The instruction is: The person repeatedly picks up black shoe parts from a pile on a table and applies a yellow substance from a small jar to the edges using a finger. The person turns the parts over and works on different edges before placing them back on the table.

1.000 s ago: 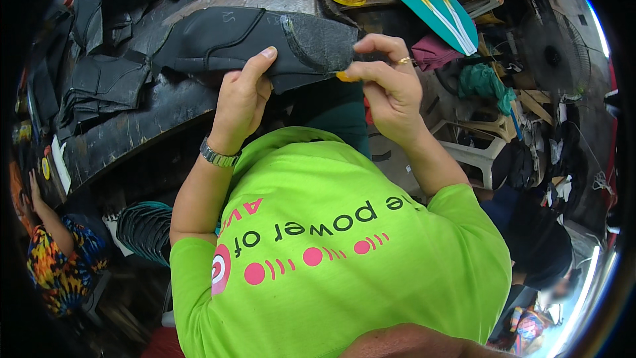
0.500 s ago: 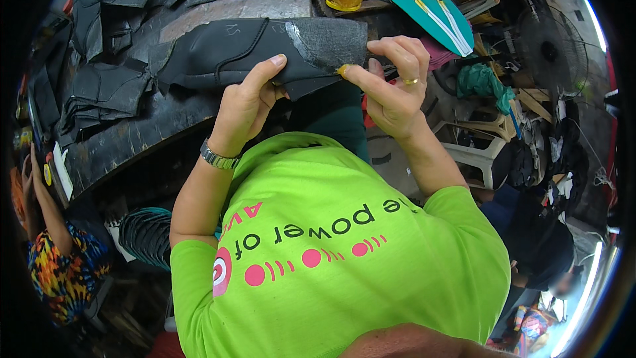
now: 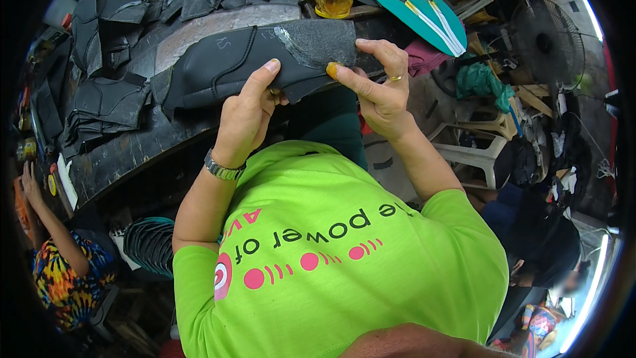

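A long black shoe upper (image 3: 202, 66) with a raised seam and a rough grey patch at its right end lies along the near edge of the dark workbench. My left hand (image 3: 250, 103) grips its lower edge, thumb on top and the other fingers curled underneath. At the right end, my right hand (image 3: 381, 86) has its fingers apart; one fingertip bears a dab of yellow-orange paste (image 3: 332, 70) against the lower edge of the rough patch. Another fingertip of that hand is at the upper's right edge. Beyond it, an uncapped jar (image 3: 331, 1) of similar yellow paste lies tilted.
More black cut pieces (image 3: 106, 103) are piled to the left and along the back of the bench (image 3: 126, 162). Green pieces with white strips (image 3: 424, 10) stand at the back right. A plastic stool (image 3: 474, 152) and a fan (image 3: 546, 43) are further right. Another person (image 3: 69, 272) sits at the left.
The upper and both hands appear slightly further left. My right hand's pasted fingertip has shifted left along the upper, and the dab on it shows larger.
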The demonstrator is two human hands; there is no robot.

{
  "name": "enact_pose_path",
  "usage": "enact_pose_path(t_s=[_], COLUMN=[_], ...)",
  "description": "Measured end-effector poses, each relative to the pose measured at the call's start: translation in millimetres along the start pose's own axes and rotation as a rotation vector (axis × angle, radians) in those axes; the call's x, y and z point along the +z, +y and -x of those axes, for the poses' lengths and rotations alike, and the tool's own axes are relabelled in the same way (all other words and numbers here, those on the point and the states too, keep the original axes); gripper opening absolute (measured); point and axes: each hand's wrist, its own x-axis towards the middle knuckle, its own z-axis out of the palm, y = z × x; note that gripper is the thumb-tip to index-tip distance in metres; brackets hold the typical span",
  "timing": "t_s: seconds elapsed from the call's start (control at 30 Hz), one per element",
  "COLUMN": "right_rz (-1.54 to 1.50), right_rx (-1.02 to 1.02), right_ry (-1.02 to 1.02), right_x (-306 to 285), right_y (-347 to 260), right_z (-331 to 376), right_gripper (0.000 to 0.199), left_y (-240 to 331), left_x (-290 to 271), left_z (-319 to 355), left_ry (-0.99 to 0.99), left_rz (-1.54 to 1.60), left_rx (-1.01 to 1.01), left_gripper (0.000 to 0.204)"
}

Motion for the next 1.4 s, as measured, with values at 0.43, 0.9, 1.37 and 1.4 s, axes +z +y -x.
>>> enact_pose_path(t_s=[0.43, 0.9, 1.37, 1.4], right_rz=[-0.138, 0.278, -1.272, -1.276], right_rx=[0.355, 0.555, 0.712, 0.716], right_ry=[-0.093, -0.653, -0.293, -0.301], right_x=[4.8, 34.6, 53.2, 56.4], right_y=[28.6, 50.4, -30.8, -33.0], right_z=[-6.4, -58.0, -27.0, -25.7], right_gripper=[0.036, 0.048, 0.066, 0.067], left_y=[2.6, 0.9, 6.2, 6.9], left_x=[11.1, -37.6, -19.4, -19.7], left_z=[18.5, 3.8, 2.5, 3.3], left_ry=[0.172, 0.279, 0.268, 0.281], left_rz=[-0.481, -0.352, -0.141, -0.156], left_rx=[0.64, 0.545, 0.434, 0.412], left_gripper=[0.015, 0.022, 0.025, 0.025])
